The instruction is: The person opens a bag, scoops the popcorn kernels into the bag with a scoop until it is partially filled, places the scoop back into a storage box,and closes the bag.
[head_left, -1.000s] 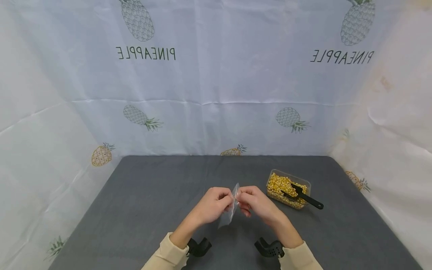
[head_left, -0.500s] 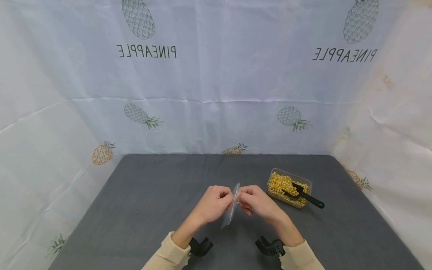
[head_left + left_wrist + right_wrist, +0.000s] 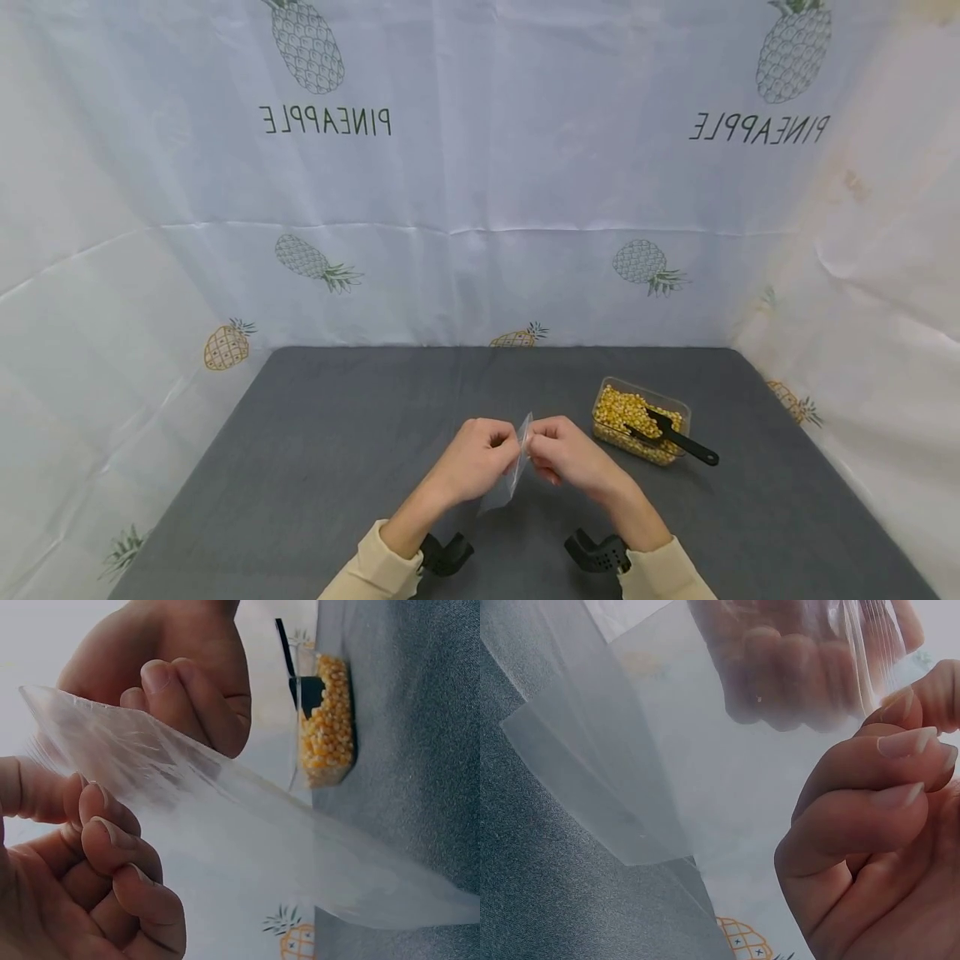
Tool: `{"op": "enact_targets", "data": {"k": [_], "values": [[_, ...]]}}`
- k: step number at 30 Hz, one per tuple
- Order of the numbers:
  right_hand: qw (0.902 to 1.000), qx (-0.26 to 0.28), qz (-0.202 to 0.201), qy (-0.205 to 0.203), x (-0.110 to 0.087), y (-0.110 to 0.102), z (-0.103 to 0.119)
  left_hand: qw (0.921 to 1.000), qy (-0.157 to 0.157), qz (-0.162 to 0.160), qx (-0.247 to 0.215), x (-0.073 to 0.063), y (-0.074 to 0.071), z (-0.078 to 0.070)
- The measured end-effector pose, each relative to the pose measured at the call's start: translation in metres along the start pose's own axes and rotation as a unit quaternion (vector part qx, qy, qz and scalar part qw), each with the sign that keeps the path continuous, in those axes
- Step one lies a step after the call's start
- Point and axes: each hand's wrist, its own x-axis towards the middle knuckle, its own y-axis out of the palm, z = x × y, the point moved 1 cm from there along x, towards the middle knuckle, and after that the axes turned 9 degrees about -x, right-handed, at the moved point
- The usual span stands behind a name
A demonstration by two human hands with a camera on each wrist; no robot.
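Note:
Between the two hands hangs a clear zip-lock bag (image 3: pixel 513 479), thin and flat, with ridged lines near its top edge in the right wrist view. My left hand (image 3: pixel 477 457) pinches the bag's upper edge from the left, fingers curled. From the other side my right hand (image 3: pixel 573 454) pinches the same edge between thumb and forefinger, its other fingers curled in. In the left wrist view the bag (image 3: pixel 247 840) slopes down and right, and I see nothing inside it. Through the clear film in the right wrist view, the left hand's fingers (image 3: pixel 787 682) show.
Right of the hands, a clear plastic container (image 3: pixel 641 450) of yellow corn kernels (image 3: pixel 624 410) stands on the dark grey table (image 3: pixel 360 417). A black scoop (image 3: pixel 690 446) rests in the kernels, its handle over the rim. A pineapple-print cloth (image 3: pixel 480 167) hangs behind.
Both hands stay in nearly the same place, still pinching the bag's edge. The bag's lower end has swung slightly left. The container and scoop have not moved.

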Motion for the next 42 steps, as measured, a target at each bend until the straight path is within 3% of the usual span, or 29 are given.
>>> {"op": "enact_targets", "data": {"k": [8,15,22,24,35,42], "values": [[0.9996,0.018,0.017,-0.008,0.0,0.001,0.001,1.0,0.002,0.009,0.003,0.0,0.002,0.0],[0.9982,0.044,0.037,-0.021,0.0,0.0,0.001,0.9994,0.006,0.025,-0.022,-0.001,0.001,0.002],[0.9971,0.058,0.009,-0.048,-0.004,-0.008,0.005,0.9982,0.01,-0.037,-0.046,-0.003,-0.011,0.003],[0.9975,0.052,0.005,-0.048,-0.005,-0.009,0.006,0.998,0.012,-0.042,-0.044,-0.004,-0.015,0.001],[0.9991,0.027,-0.016,-0.026,-0.01,-0.018,0.007,0.9993,0.003,-0.024,-0.028,-0.005,-0.027,-0.002],[0.9996,-0.024,-0.011,-0.01,-0.016,-0.024,0.008,0.9998,0.008,0.01,0.014,-0.007,-0.032,-0.001]]}}
